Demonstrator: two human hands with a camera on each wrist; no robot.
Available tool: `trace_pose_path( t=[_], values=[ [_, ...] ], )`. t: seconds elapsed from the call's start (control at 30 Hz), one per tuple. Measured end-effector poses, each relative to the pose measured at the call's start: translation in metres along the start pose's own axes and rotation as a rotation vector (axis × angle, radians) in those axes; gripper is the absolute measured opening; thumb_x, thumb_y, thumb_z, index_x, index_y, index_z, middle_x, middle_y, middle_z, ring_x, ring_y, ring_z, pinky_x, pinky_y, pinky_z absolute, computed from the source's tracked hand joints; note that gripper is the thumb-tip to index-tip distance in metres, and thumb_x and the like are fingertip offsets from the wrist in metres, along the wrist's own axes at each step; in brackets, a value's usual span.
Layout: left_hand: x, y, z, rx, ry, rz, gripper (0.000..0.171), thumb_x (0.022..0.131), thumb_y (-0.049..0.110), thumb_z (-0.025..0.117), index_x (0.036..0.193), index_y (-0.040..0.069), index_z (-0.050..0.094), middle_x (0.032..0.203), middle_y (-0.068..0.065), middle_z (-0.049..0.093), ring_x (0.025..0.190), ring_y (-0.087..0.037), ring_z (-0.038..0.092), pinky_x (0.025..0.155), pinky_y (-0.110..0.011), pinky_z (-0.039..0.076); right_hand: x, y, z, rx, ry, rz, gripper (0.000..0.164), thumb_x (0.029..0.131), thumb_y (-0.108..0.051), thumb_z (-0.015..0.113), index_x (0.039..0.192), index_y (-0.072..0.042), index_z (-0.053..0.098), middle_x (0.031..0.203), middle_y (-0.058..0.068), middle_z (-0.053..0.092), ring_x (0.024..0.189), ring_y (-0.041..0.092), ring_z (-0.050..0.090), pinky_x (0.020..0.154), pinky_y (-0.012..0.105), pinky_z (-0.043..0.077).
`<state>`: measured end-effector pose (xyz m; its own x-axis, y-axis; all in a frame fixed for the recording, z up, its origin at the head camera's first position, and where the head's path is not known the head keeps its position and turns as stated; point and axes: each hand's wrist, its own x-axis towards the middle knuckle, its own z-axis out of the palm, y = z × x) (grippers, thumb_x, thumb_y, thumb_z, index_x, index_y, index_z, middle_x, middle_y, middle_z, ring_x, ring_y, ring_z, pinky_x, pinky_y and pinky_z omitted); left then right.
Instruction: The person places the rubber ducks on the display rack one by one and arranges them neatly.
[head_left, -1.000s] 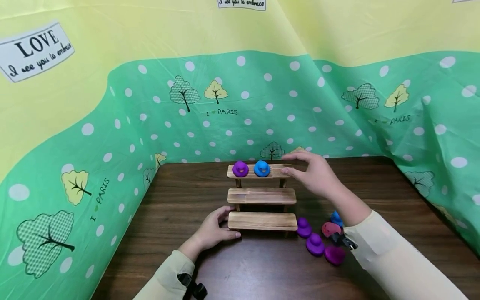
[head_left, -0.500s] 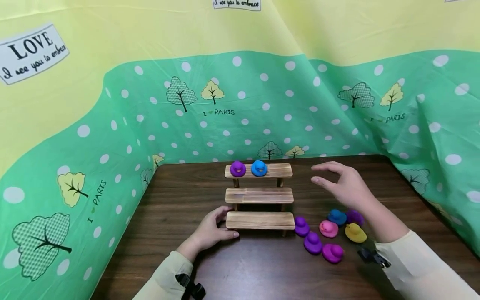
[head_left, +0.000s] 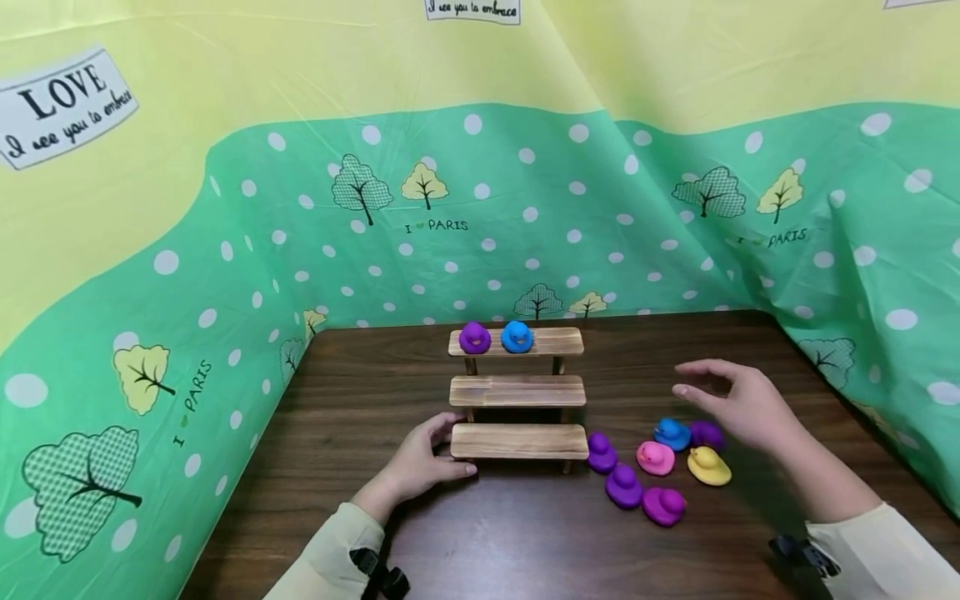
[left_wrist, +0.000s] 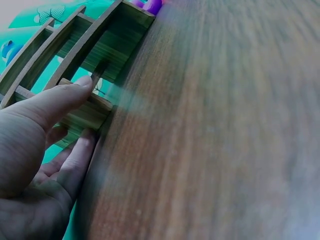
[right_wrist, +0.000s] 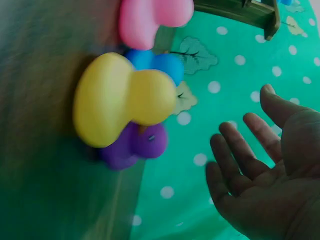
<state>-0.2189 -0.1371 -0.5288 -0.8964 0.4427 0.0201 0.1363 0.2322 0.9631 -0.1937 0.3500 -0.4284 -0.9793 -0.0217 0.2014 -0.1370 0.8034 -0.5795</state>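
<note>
A small three-tier wooden display stand (head_left: 517, 392) stands on the table. My left hand (head_left: 420, 460) holds its lower left end, thumb in front and fingers behind, as the left wrist view also shows at the stand's side (left_wrist: 87, 112). On the top tier sit a purple rubber duck (head_left: 475, 337) and a blue rubber duck (head_left: 517, 337). My right hand (head_left: 750, 408) hovers with nothing in it, fingers apart, just right of a loose group of ducks. Nearest it are a yellow duck (head_left: 708, 466), a purple duck (head_left: 707, 435) and a blue duck (head_left: 672, 434).
A pink duck (head_left: 656, 457) and several purple ducks (head_left: 624, 486) lie between the stand's lower right end and the yellow duck. Green and yellow patterned cloth (head_left: 420, 275) walls in the dark wooden table (head_left: 360, 367) at the back and sides.
My right hand has left the right end of the top tier and moved right and toward me, uncovering the yellow and far purple ducks. My left hand stays on the stand.
</note>
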Motion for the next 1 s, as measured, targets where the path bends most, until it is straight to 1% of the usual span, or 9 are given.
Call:
trace_pose_path(
  t=[0.1,0.13,0.2,0.43,0.53,0.63,0.73,0.87,1.0],
  values=[
    [0.000,0.000,0.000,0.001,-0.002,0.001,0.075,0.079,0.004,0.093,0.143,0.002,0.054,0.129,-0.013,0.065,0.119,-0.028,0.063,0.090,-0.029,0.061,-0.006,0.012,0.001,0.011,-0.055,0.018,0.051,0.099,-0.049,0.072,0.130,-0.009,0.071,0.126,0.022,0.071,0.112,0.046,0.066,0.084,0.057,0.059],
    [0.000,0.000,0.000,0.003,-0.002,-0.001,0.075,0.079,0.004,0.093,0.143,0.002,0.054,0.129,-0.013,0.065,0.119,-0.028,0.063,0.090,-0.029,0.061,-0.008,0.016,0.001,0.015,-0.072,0.025,0.052,0.099,-0.049,0.072,0.131,-0.007,0.070,0.126,0.023,0.071,0.112,0.047,0.066,0.085,0.060,0.059],
    [0.000,0.001,0.000,0.003,-0.001,-0.001,0.075,0.079,0.004,0.093,0.143,0.001,0.054,0.130,-0.013,0.065,0.119,-0.028,0.063,0.091,-0.029,0.061,-0.011,0.023,0.000,0.011,-0.104,0.036,0.055,0.099,-0.049,0.071,0.133,-0.006,0.068,0.125,0.023,0.071,0.113,0.049,0.066,0.087,0.062,0.058],
    [0.000,0.002,0.001,-0.007,-0.002,0.001,0.075,0.079,0.003,0.093,0.142,0.000,0.054,0.129,-0.013,0.065,0.119,-0.028,0.063,0.091,-0.029,0.060,-0.021,0.046,0.000,-0.036,-0.201,0.070,0.064,0.097,-0.052,0.073,0.135,-0.001,0.066,0.128,0.025,0.069,0.118,0.051,0.061,0.090,0.065,0.055],
    [0.000,0.003,0.001,-0.006,-0.002,-0.001,0.075,0.079,0.003,0.093,0.142,0.000,0.053,0.130,-0.013,0.065,0.119,-0.028,0.063,0.091,-0.029,0.061,-0.025,0.053,0.001,-0.049,-0.229,0.085,0.066,0.095,-0.053,0.075,0.134,-0.001,0.067,0.130,0.026,0.067,0.120,0.051,0.059,0.090,0.066,0.054],
    [-0.001,0.002,0.001,-0.006,-0.001,-0.001,0.076,0.079,0.003,0.093,0.143,0.000,0.053,0.130,-0.013,0.065,0.118,-0.027,0.063,0.091,-0.029,0.061,-0.029,0.058,0.002,-0.052,-0.255,0.078,0.064,0.093,-0.052,0.077,0.133,-0.003,0.068,0.130,0.025,0.067,0.120,0.050,0.058,0.091,0.066,0.053],
    [0.000,0.001,0.000,-0.006,-0.001,-0.001,0.076,0.079,0.004,0.093,0.143,0.000,0.053,0.130,-0.013,0.065,0.118,-0.027,0.063,0.091,-0.029,0.061,-0.031,0.060,0.002,-0.053,-0.271,0.072,0.061,0.093,-0.051,0.078,0.132,-0.005,0.069,0.127,0.021,0.069,0.118,0.048,0.060,0.090,0.065,0.054],
    [0.000,0.001,0.000,-0.003,0.000,0.000,0.075,0.079,0.004,0.093,0.143,0.000,0.053,0.129,-0.013,0.065,0.118,-0.026,0.063,0.090,-0.028,0.060,-0.031,0.061,0.001,-0.057,-0.270,0.066,0.059,0.094,-0.051,0.077,0.131,-0.006,0.070,0.124,0.018,0.070,0.115,0.044,0.063,0.089,0.062,0.055],
    [0.000,0.003,0.001,0.000,0.003,-0.001,0.075,0.079,0.004,0.093,0.143,0.000,0.053,0.129,-0.013,0.066,0.118,-0.026,0.063,0.090,-0.028,0.060,-0.031,0.061,0.002,-0.063,-0.262,0.058,0.057,0.094,-0.050,0.077,0.130,-0.007,0.071,0.123,0.017,0.071,0.114,0.043,0.064,0.088,0.060,0.056]
  ],
)
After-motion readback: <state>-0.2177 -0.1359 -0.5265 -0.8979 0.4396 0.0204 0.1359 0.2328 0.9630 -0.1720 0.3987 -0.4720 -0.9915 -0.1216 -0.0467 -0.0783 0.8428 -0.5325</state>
